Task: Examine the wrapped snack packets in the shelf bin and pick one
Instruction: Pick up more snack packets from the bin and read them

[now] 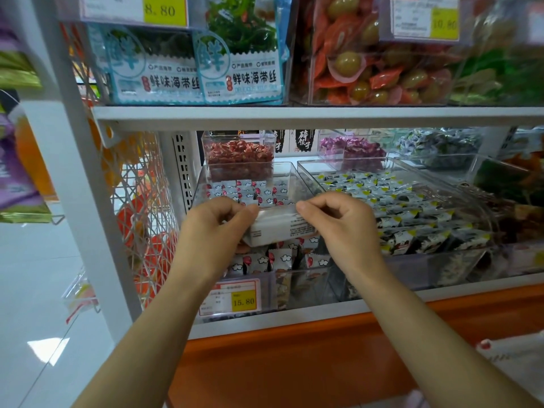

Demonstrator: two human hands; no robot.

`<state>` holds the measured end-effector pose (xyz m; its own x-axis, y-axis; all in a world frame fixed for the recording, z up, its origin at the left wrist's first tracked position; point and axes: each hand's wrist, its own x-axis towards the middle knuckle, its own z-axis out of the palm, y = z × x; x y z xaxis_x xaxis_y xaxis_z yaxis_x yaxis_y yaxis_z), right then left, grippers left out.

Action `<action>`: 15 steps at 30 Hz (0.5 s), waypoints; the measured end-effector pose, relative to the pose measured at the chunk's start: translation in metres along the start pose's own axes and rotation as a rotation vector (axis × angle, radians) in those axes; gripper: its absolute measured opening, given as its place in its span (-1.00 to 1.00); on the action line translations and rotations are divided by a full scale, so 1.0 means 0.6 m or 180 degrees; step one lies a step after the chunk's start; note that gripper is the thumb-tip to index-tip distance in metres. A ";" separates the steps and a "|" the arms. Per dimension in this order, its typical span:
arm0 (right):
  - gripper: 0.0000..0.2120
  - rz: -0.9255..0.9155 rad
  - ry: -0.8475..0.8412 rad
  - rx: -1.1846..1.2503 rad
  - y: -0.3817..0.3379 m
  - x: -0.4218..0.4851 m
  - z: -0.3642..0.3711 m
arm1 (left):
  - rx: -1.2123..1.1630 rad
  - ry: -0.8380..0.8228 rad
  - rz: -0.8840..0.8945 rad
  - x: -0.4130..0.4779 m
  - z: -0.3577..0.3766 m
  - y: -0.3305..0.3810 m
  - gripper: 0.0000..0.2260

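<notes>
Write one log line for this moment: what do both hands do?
step: examine | left hand: grips white packet, left end | right hand: pinches its right end | place: above clear bin

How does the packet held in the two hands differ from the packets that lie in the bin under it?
The held packet shows a plain white side with small print; the bin packets show red marks and cloud shapes. The held packet is up in the air, pinched by the left hand and right hand; the bin packets lie piled loose in the clear bin. Both have white wrappers.
</notes>
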<state>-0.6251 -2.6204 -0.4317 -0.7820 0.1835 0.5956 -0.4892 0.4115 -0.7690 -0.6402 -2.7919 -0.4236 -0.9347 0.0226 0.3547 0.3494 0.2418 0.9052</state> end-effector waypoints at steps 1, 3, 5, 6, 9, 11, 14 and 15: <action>-0.86 0.0019 0.0043 0.0021 0.002 0.000 0.000 | -0.0012 -0.0003 0.0019 -0.001 0.001 0.000 -0.77; -0.81 0.0082 0.0170 0.0067 0.005 0.002 0.000 | -0.0010 -0.0079 0.0101 -0.005 0.005 0.000 -0.81; -0.80 0.0148 0.0326 0.0023 0.005 0.005 -0.002 | 0.0142 -0.0320 0.0205 -0.011 0.010 0.002 -0.85; -0.81 0.0187 0.0379 -0.0018 0.006 0.006 -0.003 | 0.0347 -0.0434 0.0272 -0.013 0.012 0.000 -0.79; -0.90 0.0366 0.0241 0.0221 0.004 0.006 -0.008 | 0.0816 -0.0399 0.0487 -0.014 0.013 -0.003 -0.63; -0.86 0.0633 -0.0112 0.1033 0.001 0.004 -0.012 | 0.0492 -0.0352 0.0385 -0.010 0.010 -0.005 -0.73; -0.57 0.0492 -0.0421 0.1095 0.005 0.001 -0.024 | -0.0054 -0.0394 0.0270 -0.008 0.013 -0.003 -0.88; -0.56 0.0342 -0.0440 0.0832 0.006 0.000 -0.030 | -0.0108 -0.0457 0.0271 -0.009 0.016 -0.001 -0.89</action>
<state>-0.6203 -2.6031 -0.4302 -0.8709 0.0831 0.4844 -0.4697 0.1497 -0.8701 -0.6363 -2.7831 -0.4283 -0.9005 0.1805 0.3957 0.4275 0.2004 0.8815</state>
